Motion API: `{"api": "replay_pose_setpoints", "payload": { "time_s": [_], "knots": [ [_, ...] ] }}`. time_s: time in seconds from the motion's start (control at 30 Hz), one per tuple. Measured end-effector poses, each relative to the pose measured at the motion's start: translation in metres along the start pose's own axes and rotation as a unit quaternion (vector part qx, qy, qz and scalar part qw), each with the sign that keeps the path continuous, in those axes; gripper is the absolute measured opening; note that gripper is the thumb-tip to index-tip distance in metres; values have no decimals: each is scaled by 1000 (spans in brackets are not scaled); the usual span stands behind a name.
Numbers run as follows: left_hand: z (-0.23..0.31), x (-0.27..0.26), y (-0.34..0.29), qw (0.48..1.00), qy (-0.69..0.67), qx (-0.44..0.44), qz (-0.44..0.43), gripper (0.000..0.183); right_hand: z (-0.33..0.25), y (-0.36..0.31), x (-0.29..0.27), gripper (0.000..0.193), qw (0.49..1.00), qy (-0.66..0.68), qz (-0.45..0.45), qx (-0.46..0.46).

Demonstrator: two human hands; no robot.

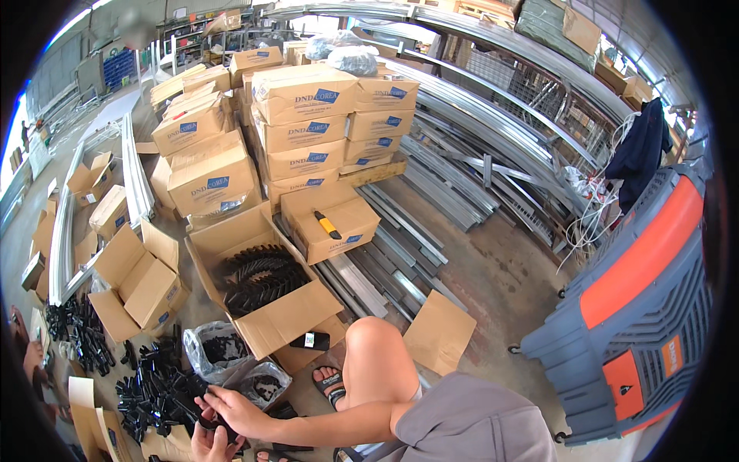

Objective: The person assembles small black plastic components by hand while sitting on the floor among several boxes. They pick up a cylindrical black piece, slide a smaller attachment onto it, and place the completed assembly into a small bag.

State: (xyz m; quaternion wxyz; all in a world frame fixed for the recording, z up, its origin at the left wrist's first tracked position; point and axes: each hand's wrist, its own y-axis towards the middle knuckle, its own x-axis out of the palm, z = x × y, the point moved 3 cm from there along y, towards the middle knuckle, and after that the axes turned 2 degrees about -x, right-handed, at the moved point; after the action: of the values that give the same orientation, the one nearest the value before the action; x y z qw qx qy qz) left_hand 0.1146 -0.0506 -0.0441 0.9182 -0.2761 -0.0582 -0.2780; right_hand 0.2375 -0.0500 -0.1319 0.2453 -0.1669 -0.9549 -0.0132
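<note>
Low on the left, my right hand and my left hand come together around a small black part. Fingers of both hands are closed on it and cover most of its shape, so its exact kind cannot be made out. Just beyond them lies a heap of black plastic-looking parts on the floor. Beside the heap stand a clear bag of small black pieces and a second clear bag. An open carton behind the bags holds rows of black parts.
A closed carton carries a yellow-and-black tool. Stacked cartons rise behind it, with metal profiles along the right. A grey-and-orange machine stands far right. A black phone-like object rests on cardboard. Part of another person shows at the left edge.
</note>
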Motion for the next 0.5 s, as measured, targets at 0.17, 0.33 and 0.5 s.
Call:
{"api": "replay_pose_setpoints", "payload": {
  "time_s": [0.17,0.33,0.5],
  "knots": [
    [-13,-24,3,996,-12,46,76,42,6,8,18,34,986,134,-52,88],
    [-12,-15,20,999,-6,25,23,48,-39,-5,6,23,986,125,17,105],
    [-18,-34,21,997,-2,68,45,50,-36,2,15,37,997,39,-12,70]
  ]
}}
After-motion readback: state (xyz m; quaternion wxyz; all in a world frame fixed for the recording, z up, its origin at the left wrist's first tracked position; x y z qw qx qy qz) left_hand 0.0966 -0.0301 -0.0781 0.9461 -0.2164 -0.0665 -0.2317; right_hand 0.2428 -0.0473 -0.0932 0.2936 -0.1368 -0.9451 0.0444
